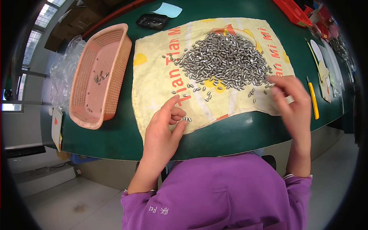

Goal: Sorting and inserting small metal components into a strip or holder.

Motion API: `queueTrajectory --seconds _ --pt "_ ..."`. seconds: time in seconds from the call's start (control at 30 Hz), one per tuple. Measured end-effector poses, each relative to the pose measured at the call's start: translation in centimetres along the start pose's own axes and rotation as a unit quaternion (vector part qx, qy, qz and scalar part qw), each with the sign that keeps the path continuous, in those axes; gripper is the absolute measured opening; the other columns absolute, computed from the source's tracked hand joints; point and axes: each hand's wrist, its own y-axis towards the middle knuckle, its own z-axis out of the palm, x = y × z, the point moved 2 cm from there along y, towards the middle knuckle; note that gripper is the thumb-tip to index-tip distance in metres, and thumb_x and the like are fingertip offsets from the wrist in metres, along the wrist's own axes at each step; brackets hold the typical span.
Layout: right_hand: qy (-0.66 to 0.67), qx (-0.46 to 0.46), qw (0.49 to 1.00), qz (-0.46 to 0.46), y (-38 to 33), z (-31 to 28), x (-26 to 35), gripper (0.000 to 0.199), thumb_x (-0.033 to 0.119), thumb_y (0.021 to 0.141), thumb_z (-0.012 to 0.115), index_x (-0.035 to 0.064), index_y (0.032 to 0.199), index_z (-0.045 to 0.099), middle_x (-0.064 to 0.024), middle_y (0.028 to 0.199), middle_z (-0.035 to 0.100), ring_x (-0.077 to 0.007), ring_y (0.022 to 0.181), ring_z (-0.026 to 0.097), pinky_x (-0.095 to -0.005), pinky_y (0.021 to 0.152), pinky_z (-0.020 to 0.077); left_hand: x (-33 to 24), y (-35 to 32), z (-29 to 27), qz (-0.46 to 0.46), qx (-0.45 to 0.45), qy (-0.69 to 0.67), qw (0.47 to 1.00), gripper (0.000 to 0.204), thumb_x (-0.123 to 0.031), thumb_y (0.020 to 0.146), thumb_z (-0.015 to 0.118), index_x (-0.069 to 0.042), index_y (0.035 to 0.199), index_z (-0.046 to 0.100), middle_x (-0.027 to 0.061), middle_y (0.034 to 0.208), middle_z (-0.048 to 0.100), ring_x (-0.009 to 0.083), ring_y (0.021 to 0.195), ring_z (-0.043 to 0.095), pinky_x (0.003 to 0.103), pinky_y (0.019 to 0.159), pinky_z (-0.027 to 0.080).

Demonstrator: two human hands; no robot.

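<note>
A large heap of small silvery metal pieces [226,59], oval and shiny, lies on a yellow printed cloth [153,84]. My left hand [163,128] is over the cloth's near left corner. Its thumb and curled fingers close on a few of these metal pieces [186,119], while the index finger points out toward the heap. At the heap's right edge is my right hand [293,105], somewhat blurred. Its thumb and index finger are apart, and I see nothing between them. Several loose pieces are scattered along the heap's near side, between my hands.
A pink perforated basket [122,63] stands on the left with some metal pieces inside. Beside it lies clear plastic [65,76]. A black tray [152,21] and a red bin [293,11] are at the back. A yellow cutter knife [313,100] lies right on the green table [245,132].
</note>
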Motion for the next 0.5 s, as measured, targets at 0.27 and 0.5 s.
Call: queueTrajectory --seconds 0.27,0.5 --pt "0.062 0.23 0.956 -0.173 0.5 10.4 5.8 0.015 0.013 0.083 0.077 0.0082 0.096 0.073 -0.0064 0.088 0.068 -0.0276 0.085 0.067 -0.0399 0.074 0.0542 0.2 0.2 0.7 -0.006 -0.008 -0.01 1.0 0.066 0.011 0.084 0.072 -0.003 0.146 0.052 0.0027 0.097 0.068 0.0102 0.087 0.062 0.025 0.08 0.052" --pt "0.099 0.216 0.96 -0.149 0.0 12.1 5.7 0.014 0.01 0.08 0.078 0.0099 0.091 0.069 -0.0049 0.086 0.066 -0.0259 0.083 0.066 -0.0393 0.072 0.0532 0.0 0.2 0.5 -0.012 0.021 0.005 1.0 0.065 0.008 0.083 0.072 -0.003 0.143 0.051 0.0049 0.094 0.066 0.0229 0.095 0.064 0.035 0.085 0.053"
